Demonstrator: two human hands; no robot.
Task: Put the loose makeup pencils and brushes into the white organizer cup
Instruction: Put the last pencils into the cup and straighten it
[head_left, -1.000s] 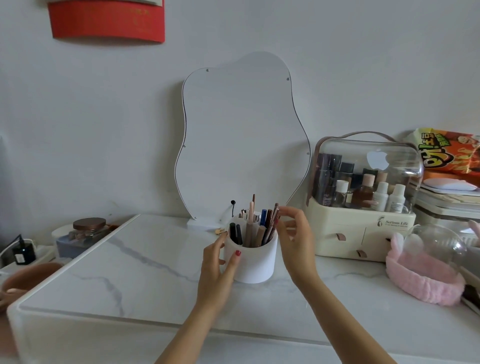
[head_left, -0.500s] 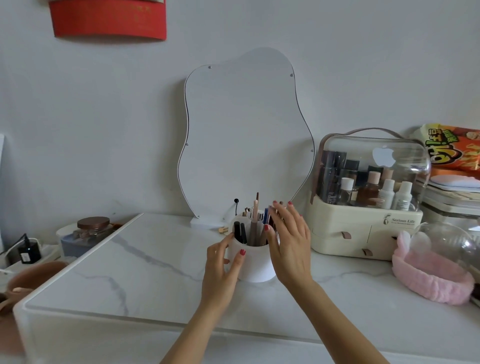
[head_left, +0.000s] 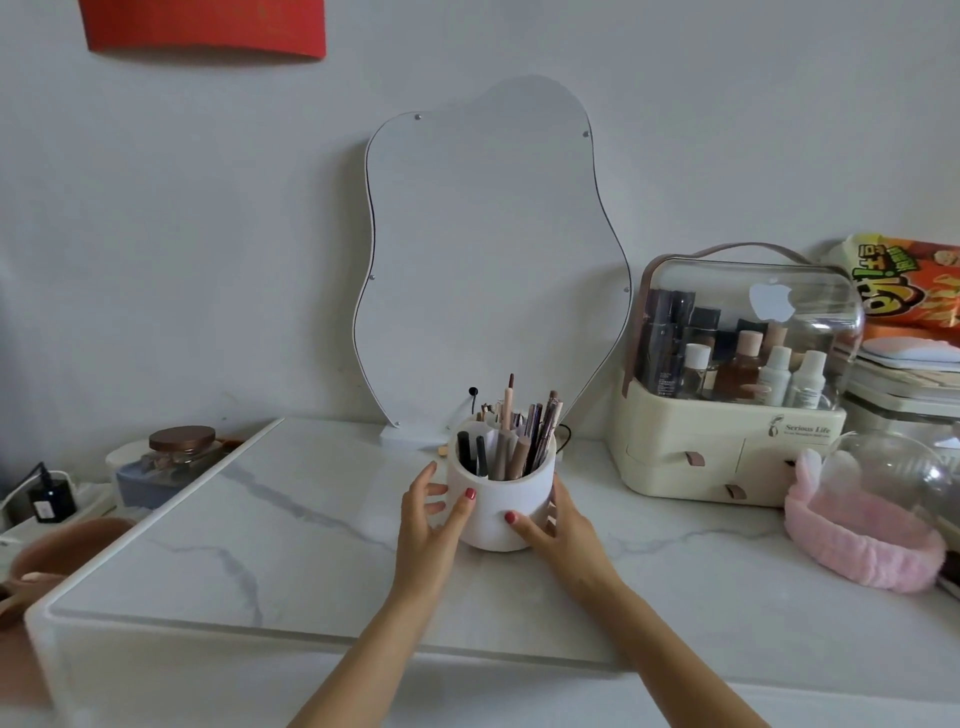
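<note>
The white organizer cup (head_left: 500, 506) stands on the marble table top (head_left: 322, 561) in front of the mirror. Several makeup pencils and brushes (head_left: 511, 439) stand upright inside it, their tips above the rim. My left hand (head_left: 434, 519) grips the cup's left side, thumb on the front wall. My right hand (head_left: 561, 525) grips its right side, thumb on the front and fingers wrapped behind. No loose pencil shows on the table.
A wavy-edged mirror (head_left: 488, 260) leans on the wall behind the cup. A cream cosmetics case (head_left: 727, 436) with a clear lid stands to the right, a pink fluffy headband (head_left: 862, 540) in front of it. A lidded jar (head_left: 179, 449) sits at the left.
My right hand dropped from the pencil tops to the cup's right side and took hold. My left hand stayed on the left side.
</note>
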